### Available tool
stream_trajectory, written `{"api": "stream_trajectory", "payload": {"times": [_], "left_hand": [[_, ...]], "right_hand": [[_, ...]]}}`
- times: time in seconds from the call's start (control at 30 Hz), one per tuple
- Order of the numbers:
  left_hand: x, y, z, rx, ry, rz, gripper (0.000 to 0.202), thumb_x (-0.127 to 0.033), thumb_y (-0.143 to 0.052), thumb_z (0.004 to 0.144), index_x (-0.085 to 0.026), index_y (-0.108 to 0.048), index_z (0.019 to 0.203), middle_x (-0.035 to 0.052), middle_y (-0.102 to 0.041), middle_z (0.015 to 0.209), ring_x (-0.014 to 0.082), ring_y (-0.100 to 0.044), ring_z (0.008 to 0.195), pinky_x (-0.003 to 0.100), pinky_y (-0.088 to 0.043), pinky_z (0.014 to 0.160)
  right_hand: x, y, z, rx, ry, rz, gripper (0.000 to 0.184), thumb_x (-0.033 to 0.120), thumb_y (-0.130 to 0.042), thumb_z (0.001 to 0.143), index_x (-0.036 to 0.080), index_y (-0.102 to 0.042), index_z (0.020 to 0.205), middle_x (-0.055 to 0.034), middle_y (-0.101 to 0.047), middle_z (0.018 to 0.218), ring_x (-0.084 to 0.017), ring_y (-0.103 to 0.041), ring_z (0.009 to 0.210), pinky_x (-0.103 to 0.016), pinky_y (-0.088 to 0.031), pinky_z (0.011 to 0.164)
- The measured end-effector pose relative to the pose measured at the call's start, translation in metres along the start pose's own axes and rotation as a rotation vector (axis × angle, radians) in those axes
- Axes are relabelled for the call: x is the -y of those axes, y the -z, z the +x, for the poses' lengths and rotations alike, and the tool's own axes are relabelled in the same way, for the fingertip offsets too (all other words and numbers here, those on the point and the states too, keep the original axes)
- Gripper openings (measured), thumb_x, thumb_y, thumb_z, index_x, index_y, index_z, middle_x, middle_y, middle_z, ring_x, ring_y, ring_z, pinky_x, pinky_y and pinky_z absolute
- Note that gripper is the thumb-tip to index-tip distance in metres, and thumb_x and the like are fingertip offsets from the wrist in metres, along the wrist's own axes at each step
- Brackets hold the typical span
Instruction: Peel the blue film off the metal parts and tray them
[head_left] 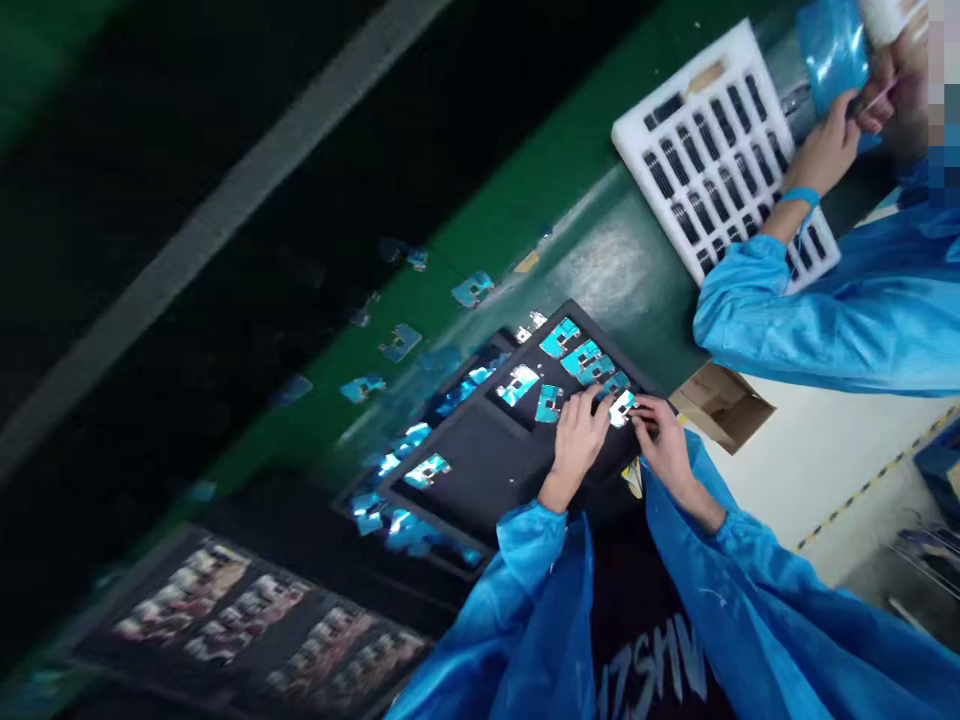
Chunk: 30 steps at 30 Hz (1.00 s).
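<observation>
Small circuit board (621,408), silver and blue-filmed, between left hand (579,442) and right hand (664,438)

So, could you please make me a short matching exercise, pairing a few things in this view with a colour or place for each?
Things:
1. Black tray
2. White tray
3. Wristband
4. Cardboard box

Colours and places:
A. Brown
B. Under the person's left hand and right hand
C. Blue
D. Under a co-worker's forearm

Pairs: 1-B, 2-D, 3-C, 4-A
</observation>
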<state>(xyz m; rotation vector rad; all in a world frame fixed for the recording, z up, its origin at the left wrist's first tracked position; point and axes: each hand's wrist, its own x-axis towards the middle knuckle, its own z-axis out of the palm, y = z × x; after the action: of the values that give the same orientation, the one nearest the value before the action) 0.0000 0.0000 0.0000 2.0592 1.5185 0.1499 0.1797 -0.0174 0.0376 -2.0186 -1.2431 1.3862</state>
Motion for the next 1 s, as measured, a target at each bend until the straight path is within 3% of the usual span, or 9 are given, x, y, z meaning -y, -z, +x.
{"api": "stream_trajectory", "payload": {"times": [0.1, 0.17, 0.23, 0.37, 0.47, 0.57, 0.83, 1.0], "left_hand": [[0.003, 0.003, -0.002, 0.020, -0.010, -0.023, 0.034, -0.016, -0.056, 0.109, -0.021, -0.074, 0.138, 0.0127, -0.074, 0.143, 0.0304, -0.070, 0.115, 0.045, -0.059, 0.097], [0.006, 0.004, -0.004, -0.008, 0.002, -0.041, 0.034, -0.016, -0.057, 0.108, -0.022, -0.075, 0.136, 0.0121, -0.074, 0.143, 0.0304, -0.070, 0.117, 0.045, -0.058, 0.099], [0.010, 0.005, -0.006, -0.069, 0.035, -0.058, 0.033, -0.018, -0.058, 0.108, -0.023, -0.076, 0.135, 0.0121, -0.074, 0.143, 0.0310, -0.070, 0.120, 0.046, -0.058, 0.102], [0.023, 0.006, -0.005, -0.179, 0.149, -0.074, 0.037, -0.017, -0.055, 0.108, -0.022, -0.075, 0.140, 0.0151, -0.072, 0.148, 0.0335, -0.068, 0.127, 0.051, -0.054, 0.108], [0.034, 0.007, 0.001, -0.177, 0.189, -0.073, 0.042, -0.015, -0.053, 0.109, -0.023, -0.071, 0.146, 0.0162, -0.070, 0.151, 0.0353, -0.065, 0.131, 0.053, -0.052, 0.110], [0.045, 0.008, 0.009, -0.166, 0.186, -0.070, 0.042, -0.018, -0.053, 0.109, -0.023, -0.071, 0.147, 0.0171, -0.070, 0.149, 0.0365, -0.064, 0.131, 0.054, -0.052, 0.109], [0.059, 0.002, 0.016, -0.290, 0.174, -0.032, 0.032, -0.018, -0.054, 0.110, -0.020, -0.073, 0.136, 0.0180, -0.073, 0.136, 0.0336, -0.069, 0.117, 0.048, -0.056, 0.099], [0.058, 0.004, 0.008, -0.333, 0.157, -0.046, 0.031, -0.014, -0.057, 0.108, -0.022, -0.073, 0.133, 0.0156, -0.075, 0.132, 0.0319, -0.070, 0.114, 0.047, -0.057, 0.097]], "right_hand": [[0.011, -0.007, -0.022, 0.030, 0.050, -0.139, 0.042, 0.033, -0.055, 0.110, 0.026, -0.059, 0.151, -0.0175, -0.052, 0.163, -0.029, -0.072, 0.132, -0.049, -0.067, 0.107], [0.019, -0.007, -0.027, 0.054, 0.112, -0.277, 0.048, 0.030, -0.054, 0.111, 0.028, -0.055, 0.158, -0.0157, -0.045, 0.171, -0.032, -0.062, 0.146, -0.053, -0.062, 0.116], [0.027, -0.004, -0.019, 0.077, 0.208, -0.422, 0.050, 0.026, -0.051, 0.111, 0.029, -0.054, 0.161, -0.0135, -0.051, 0.168, -0.033, -0.058, 0.151, -0.054, -0.059, 0.119], [0.038, -0.006, 0.032, 0.195, 0.517, -0.603, 0.050, 0.016, -0.045, 0.111, 0.026, -0.059, 0.158, -0.0125, -0.067, 0.152, -0.031, -0.063, 0.141, -0.051, -0.056, 0.120], [0.041, -0.018, 0.075, 0.355, 0.699, -0.781, 0.046, 0.012, -0.045, 0.110, 0.020, -0.065, 0.151, -0.0142, -0.070, 0.149, -0.032, -0.064, 0.133, -0.048, -0.060, 0.109], [0.044, -0.027, 0.100, 0.443, 0.812, -0.949, 0.040, 0.009, -0.047, 0.110, 0.017, -0.070, 0.141, -0.0167, -0.073, 0.139, -0.032, -0.066, 0.121, -0.046, -0.061, 0.097], [0.045, -0.019, 0.121, 0.601, 1.108, -1.021, 0.030, 0.005, -0.051, 0.108, 0.015, -0.074, 0.123, -0.0160, -0.074, 0.131, -0.030, -0.067, 0.114, -0.042, -0.058, 0.091], [0.049, -0.019, 0.122, 0.557, 1.168, -1.004, 0.028, 0.004, -0.054, 0.105, 0.016, -0.074, 0.120, -0.0155, -0.075, 0.127, -0.029, -0.067, 0.113, -0.041, -0.057, 0.092]]}}
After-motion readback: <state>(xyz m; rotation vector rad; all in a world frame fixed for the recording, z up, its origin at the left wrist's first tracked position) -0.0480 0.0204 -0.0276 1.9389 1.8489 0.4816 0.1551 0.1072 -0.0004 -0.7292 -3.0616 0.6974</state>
